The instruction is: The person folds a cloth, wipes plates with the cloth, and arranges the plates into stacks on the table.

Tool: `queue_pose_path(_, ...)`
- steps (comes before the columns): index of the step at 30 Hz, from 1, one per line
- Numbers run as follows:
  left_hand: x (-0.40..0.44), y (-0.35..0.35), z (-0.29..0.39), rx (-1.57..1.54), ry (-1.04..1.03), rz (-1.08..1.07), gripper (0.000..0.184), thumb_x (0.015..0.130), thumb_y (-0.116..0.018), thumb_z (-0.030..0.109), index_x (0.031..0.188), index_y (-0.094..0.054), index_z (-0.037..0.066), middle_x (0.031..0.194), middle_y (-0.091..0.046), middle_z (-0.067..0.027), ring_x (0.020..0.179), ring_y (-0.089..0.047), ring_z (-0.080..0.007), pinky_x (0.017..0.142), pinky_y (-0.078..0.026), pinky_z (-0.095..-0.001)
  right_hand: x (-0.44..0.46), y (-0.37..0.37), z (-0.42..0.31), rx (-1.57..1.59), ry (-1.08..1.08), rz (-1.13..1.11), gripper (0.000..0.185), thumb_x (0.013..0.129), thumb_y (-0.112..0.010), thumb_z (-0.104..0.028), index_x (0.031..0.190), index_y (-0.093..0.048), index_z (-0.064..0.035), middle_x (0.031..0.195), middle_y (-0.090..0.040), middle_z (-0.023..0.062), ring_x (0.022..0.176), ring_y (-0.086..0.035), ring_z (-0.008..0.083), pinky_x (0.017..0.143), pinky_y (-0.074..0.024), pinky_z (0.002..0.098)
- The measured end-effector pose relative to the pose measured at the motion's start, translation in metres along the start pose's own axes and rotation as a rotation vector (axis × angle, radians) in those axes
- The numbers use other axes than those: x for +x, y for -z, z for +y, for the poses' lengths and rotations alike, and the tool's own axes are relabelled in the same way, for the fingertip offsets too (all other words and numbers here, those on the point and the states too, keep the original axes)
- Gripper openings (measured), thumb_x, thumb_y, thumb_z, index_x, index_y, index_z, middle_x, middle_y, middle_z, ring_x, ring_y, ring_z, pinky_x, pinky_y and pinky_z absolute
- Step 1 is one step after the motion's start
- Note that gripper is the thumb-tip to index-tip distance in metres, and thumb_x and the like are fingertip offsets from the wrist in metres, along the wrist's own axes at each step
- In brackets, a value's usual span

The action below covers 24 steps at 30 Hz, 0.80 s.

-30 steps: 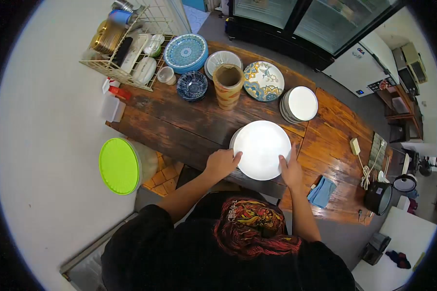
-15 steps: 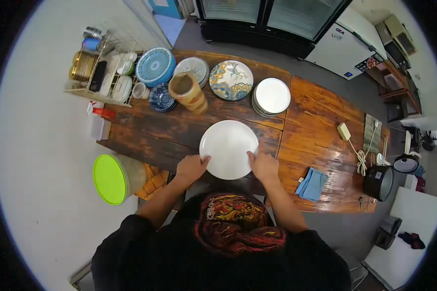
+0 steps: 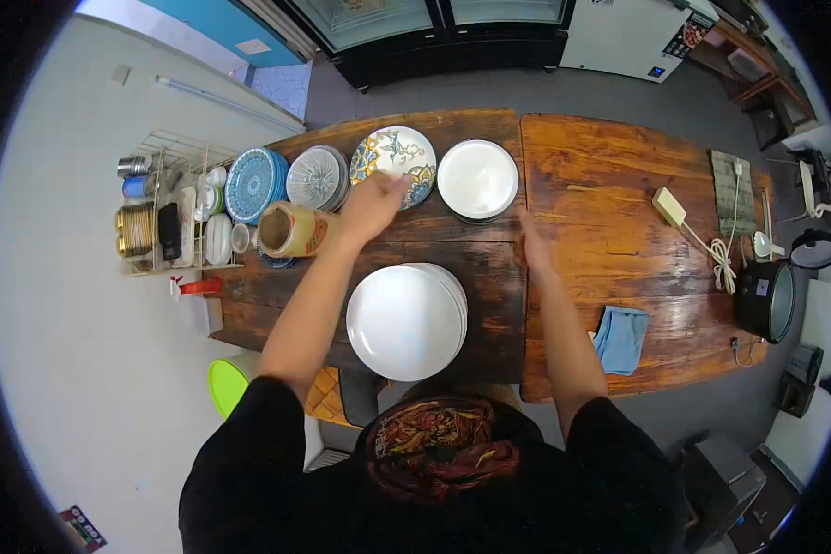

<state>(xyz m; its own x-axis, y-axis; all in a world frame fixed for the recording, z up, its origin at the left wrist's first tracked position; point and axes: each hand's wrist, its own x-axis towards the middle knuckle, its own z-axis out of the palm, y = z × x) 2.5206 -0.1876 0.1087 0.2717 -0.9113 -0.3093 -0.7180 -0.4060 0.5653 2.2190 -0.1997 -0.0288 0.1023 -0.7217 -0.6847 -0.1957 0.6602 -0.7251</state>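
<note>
My left hand (image 3: pixel 375 210) reaches forward over the near edge of a floral-patterned plate (image 3: pixel 399 152), with its thumb apart from the fingers and nothing held. Edge-on, my right hand (image 3: pixel 534 244) hovers near the right side of a stack of smaller white plates (image 3: pixel 478 177), fingers stretched out and apart from the stack. Closer to my body, a stack of large white plates (image 3: pixel 404 323) rests on the dark wooden table (image 3: pixel 489 305), slightly staggered toward the right, with neither hand touching it.
Left of the patterned plate stand grey-white plates (image 3: pixel 315 177), blue plates (image 3: pixel 250 187) and a tan patterned cylindrical vessel (image 3: pixel 288 231). A wire rack (image 3: pixel 171 208) holds dishes by the wall. Rightward lie a blue cloth (image 3: pixel 622 340), a power strip (image 3: pixel 669 208) and a black pot (image 3: pixel 764 300).
Both hands have let go of the large white plate and moved forward, the left toward the patterned plate, the right toward the smaller white stack. The camera view has shifted.
</note>
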Motion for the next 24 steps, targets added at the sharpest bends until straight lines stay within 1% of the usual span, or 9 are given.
queue_pose_path(2,0.056,-0.044,-0.002,-0.006,0.036,-0.098,0.069,0.09,-0.054,0.056,0.119,-0.058,-0.006,0.106,-0.067,-0.0193,0.095,-0.065,-0.0349,0.085,-0.05,-0.0394,0.018,-0.003,-0.011,0.297,-0.073,-0.031,0.071,0.09,-0.056,-0.061,0.141,-0.047,-0.0117,0.129,-0.056,0.0184,0.106,-0.057,0.0364,0.088,-0.0483,0.0484)
queue_pose_path(4,0.092,-0.073,0.004,-0.094,0.23,-0.323,0.084,0.086,-0.053,0.063,0.135,-0.049,-0.006,0.133,-0.055,-0.0233,0.118,-0.057,-0.0364,0.095,-0.047,-0.0453,0.041,-0.014,-0.011,0.378,-0.01,-0.028,0.068,0.089,-0.059,-0.06,0.14,-0.047,-0.0161,0.129,-0.053,0.0167,0.1,-0.055,0.039,0.085,-0.048,0.0532)
queue_pose_path(6,0.105,-0.095,0.005,-0.295,0.397,-0.405,0.085,0.084,-0.055,0.064,0.138,-0.048,-0.002,0.14,-0.049,-0.0229,0.124,-0.051,-0.0385,0.093,-0.047,-0.0512,0.066,-0.025,-0.008,0.428,0.016,0.053,0.068,0.089,-0.063,-0.054,0.142,-0.044,-0.0171,0.132,-0.052,0.0197,0.113,-0.052,0.0377,0.091,-0.046,0.051)
queue_pose_path(9,0.109,-0.118,-0.005,-0.457,0.478,-0.476,0.086,0.082,-0.057,0.065,0.14,-0.046,0.003,0.141,-0.047,-0.0216,0.123,-0.049,-0.0415,0.095,-0.043,-0.057,0.097,-0.028,0.002,0.438,0.147,0.025,0.07,0.088,-0.067,-0.046,0.145,-0.04,-0.0154,0.135,-0.052,0.022,0.121,-0.051,0.0353,0.097,-0.0437,0.049)
queue_pose_path(11,0.103,-0.124,-0.005,-0.725,0.556,-0.477,0.086,0.081,-0.06,0.061,0.143,-0.042,0.006,0.142,-0.045,-0.0215,0.121,-0.048,-0.0419,0.1,-0.038,-0.0577,0.094,-0.03,-0.01,0.362,0.05,-0.006,0.069,0.087,-0.069,-0.037,0.144,-0.04,-0.0101,0.132,-0.053,0.0207,0.117,-0.054,0.0305,0.097,-0.0439,0.0447)
queue_pose_path(12,0.105,-0.125,-0.006,-0.719,0.558,-0.481,0.086,0.081,-0.06,0.061,0.143,-0.042,0.006,0.142,-0.045,-0.0215,0.121,-0.048,-0.0419,0.1,-0.038,-0.0577,0.092,-0.012,-0.028,0.582,-0.213,-0.197,0.069,0.086,-0.07,-0.034,0.143,-0.04,-0.0068,0.131,-0.055,0.0204,0.115,-0.055,0.0303,0.096,-0.0446,0.0426)
queue_pose_path(14,0.11,-0.132,-0.015,-0.828,0.624,-0.505,0.086,0.08,-0.062,0.059,0.144,-0.04,0.006,0.142,-0.045,-0.0212,0.121,-0.047,-0.0404,0.101,-0.036,-0.0578,0.081,0.0,-0.048,0.801,-0.482,-0.391,0.069,0.085,-0.071,-0.031,0.142,-0.04,-0.0034,0.129,-0.056,0.0201,0.112,-0.057,0.0301,0.096,-0.0453,0.0405)
queue_pose_path(16,0.113,-0.138,-0.023,-0.945,0.688,-0.525,0.086,0.079,-0.063,0.056,0.144,-0.039,0.006,0.141,-0.044,-0.021,0.121,-0.046,-0.0389,0.102,-0.034,-0.0578,0.092,-0.019,-0.022,0.476,-0.11,-0.185,0.067,0.083,-0.072,-0.024,0.139,-0.042,-0.0005,0.127,-0.056,0.0191,0.111,-0.057,0.0288,0.094,-0.0462,0.0363)
queue_pose_path(24,0.097,-0.145,-0.025,-1.065,0.651,-0.471,0.085,0.076,-0.065,0.052,0.143,-0.04,0.007,0.139,-0.045,-0.0202,0.121,-0.046,-0.0346,0.101,-0.035,-0.0535,0.121,-0.01,0.009,0.37,0.036,-0.234,0.065,0.081,-0.071,-0.017,0.137,-0.044,0.0014,0.126,-0.056,0.0209,0.114,-0.055,0.0291,0.095,-0.0459,0.0365)
